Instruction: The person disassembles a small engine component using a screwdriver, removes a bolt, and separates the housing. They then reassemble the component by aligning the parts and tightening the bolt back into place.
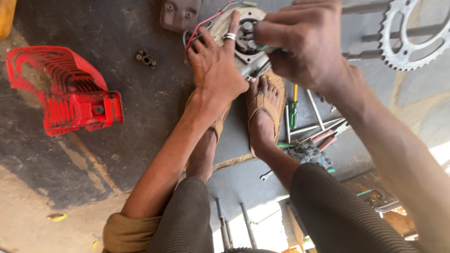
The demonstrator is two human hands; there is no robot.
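A small grey metal engine part (pixel 245 56) with red and green wires stands on the dark floor, just beyond my sandalled feet. My left hand (pixel 216 65), a ring on one finger, grips its left side and steadies it. My right hand (pixel 300 44) is closed around a green-handled tool (pixel 268 48) whose tip is pressed against the part's black centre. The tool's shaft is mostly hidden by my fingers.
A red plastic engine cover (pixel 65 91) lies at the left. A small black fitting (pixel 146 58) and a brown cover plate (pixel 180 14) lie near the top. Screwdrivers, pliers and rods (pixel 309 126) are scattered at the right, below a toothed sprocket (pixel 412 35).
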